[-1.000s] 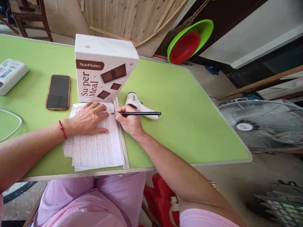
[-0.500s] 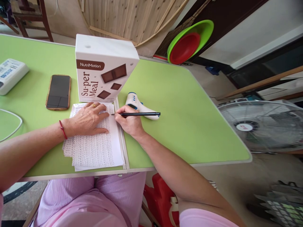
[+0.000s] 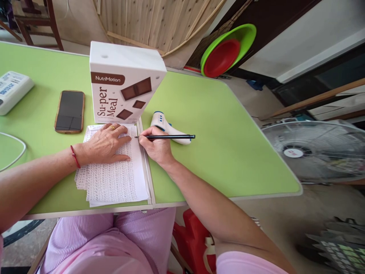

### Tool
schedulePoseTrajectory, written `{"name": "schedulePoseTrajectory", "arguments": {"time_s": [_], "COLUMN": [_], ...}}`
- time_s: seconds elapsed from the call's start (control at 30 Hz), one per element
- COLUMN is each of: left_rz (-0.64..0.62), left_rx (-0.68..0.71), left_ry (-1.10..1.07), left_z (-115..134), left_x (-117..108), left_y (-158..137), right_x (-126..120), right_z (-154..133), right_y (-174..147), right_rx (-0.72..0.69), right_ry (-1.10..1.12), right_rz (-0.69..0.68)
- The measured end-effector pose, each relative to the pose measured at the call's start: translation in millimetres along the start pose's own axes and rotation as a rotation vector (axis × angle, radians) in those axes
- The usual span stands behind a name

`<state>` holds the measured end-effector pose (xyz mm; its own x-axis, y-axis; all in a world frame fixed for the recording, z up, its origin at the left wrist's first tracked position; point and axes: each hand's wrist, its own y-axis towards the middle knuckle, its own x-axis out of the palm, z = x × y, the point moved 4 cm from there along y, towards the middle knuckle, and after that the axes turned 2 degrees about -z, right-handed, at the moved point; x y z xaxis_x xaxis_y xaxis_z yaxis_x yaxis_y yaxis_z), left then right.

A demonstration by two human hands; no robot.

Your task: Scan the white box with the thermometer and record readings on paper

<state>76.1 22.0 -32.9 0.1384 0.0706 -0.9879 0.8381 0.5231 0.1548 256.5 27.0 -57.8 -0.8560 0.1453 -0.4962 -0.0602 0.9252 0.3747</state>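
Observation:
My left hand point(image 3: 108, 144) lies flat with fingers spread on the upper part of a stack of paper sheets point(image 3: 114, 182) covered in rows of small handwriting. In my right hand point(image 3: 156, 146) a slim black pen point(image 3: 173, 136) is pinched, its tip at the right side of the top sheet and its far end pointing right. Just behind the paper stands a white box point(image 3: 114, 99) printed "NutriMotion Su-per Meal". A white and blue handheld infrared thermometer point(image 3: 165, 125) lies beyond my right hand, partly hidden by the hand and pen.
The green table point(image 3: 222, 152) holds a smartphone point(image 3: 70, 111) left of the box, a white device point(image 3: 14, 91) and a white cable point(image 3: 21, 150) at far left. Past the right edge stand a fan point(image 3: 293, 153) and green and red basins point(image 3: 222, 57).
The pen's far end has swung slightly up and to the right as my right hand moves a little. My left hand stays on the paper; the whole view shifts very slightly.

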Motion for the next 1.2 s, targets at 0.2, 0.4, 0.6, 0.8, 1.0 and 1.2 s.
{"name": "schedulePoseTrajectory", "arguments": {"time_s": [0.2,0.4,0.6,0.8,1.0,1.2], "left_rz": [0.010,0.016,0.003,-0.004,0.003,0.011], "left_rx": [0.008,0.014,0.009,0.005,0.010,0.013], "left_ry": [-0.006,-0.003,-0.005,0.000,-0.003,-0.002], "left_z": [0.7,-1.0,-0.5,0.1,-0.7,-0.8], "left_x": [-0.3,0.8,-0.9,-0.1,-0.7,-0.4], "left_y": [0.1,-0.7,-0.7,0.2,-0.6,-0.5], "right_x": [1.1,0.8,-1.5,-1.3,-1.5,-0.5], "right_z": [-2.6,-3.5,-1.6,1.2,0.7,0.5], "right_y": [-0.1,0.1,-0.7,0.3,0.8,0.6], "right_rx": [-0.031,-0.010,0.008,0.009,0.009,0.009], "right_ry": [0.013,0.006,0.001,0.016,0.029,0.001], "right_rz": [-0.021,-0.045,0.002,0.013,0.011,0.001]}}
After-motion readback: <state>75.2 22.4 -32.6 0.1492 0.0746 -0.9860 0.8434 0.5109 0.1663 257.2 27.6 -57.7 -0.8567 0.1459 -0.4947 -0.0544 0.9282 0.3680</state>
